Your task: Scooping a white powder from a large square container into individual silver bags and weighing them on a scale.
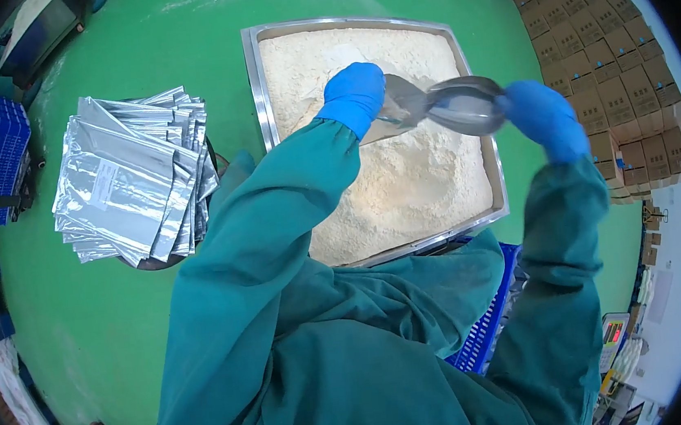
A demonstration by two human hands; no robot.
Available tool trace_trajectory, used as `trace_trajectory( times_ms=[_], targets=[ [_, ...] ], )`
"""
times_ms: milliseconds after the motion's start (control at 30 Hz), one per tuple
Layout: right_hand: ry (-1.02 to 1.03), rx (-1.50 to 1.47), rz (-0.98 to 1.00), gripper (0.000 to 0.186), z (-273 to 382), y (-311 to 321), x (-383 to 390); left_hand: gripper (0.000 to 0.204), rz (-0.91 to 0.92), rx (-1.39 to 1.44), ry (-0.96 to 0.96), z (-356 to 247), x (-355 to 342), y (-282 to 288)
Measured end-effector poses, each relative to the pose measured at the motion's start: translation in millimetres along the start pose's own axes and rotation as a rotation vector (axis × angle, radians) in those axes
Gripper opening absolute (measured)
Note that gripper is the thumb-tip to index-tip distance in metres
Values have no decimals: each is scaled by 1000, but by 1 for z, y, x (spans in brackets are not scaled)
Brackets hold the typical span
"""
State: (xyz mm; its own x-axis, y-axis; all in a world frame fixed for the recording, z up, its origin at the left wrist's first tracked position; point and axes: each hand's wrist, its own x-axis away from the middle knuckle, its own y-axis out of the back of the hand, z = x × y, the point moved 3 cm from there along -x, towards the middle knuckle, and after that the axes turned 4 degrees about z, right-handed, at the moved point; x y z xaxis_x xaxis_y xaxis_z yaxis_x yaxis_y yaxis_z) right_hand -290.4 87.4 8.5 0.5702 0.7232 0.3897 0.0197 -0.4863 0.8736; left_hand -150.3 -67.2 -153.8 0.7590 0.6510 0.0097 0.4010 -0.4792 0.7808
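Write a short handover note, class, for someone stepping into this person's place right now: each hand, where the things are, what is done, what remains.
Left hand, blue-gloved, holds a silver pouch over the metal tray of pale powder.
Right hand, blue-gloved, grips a metal scoop with its mouth at the pouch opening.
Stack of silver pouches lies to the left, above the green floor.
Done: pouch and scoop brought together; whether powder has gone in cannot be seen.
Left: the tray is still full of powder and the stack still holds many pouches.
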Motion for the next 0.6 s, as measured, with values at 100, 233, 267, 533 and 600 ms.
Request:
trace_trajectory(
  times_ms=[100, 233, 267, 533, 600],
  targets=[
    [25, 20, -16, 28, -50, -45, -4, 26, -9, -14, -30, 6, 0, 2],
    [121, -71, 102, 29, -27, -210, -47, 27, -34, -4, -71, 11, 1, 4],
    [175, -19, 182, 25, -6, -256, -55, 27, -12, -8, -69, 11, 2, 3],
    [160, -597, 210, 35, 53, -323, -41, 27, -47, -51, -10, 16, -4, 9],
    [183, -586, 220, 32, 11, -273, -27, 27, -73, -23, -19, 18, -7, 11]
  ],
)
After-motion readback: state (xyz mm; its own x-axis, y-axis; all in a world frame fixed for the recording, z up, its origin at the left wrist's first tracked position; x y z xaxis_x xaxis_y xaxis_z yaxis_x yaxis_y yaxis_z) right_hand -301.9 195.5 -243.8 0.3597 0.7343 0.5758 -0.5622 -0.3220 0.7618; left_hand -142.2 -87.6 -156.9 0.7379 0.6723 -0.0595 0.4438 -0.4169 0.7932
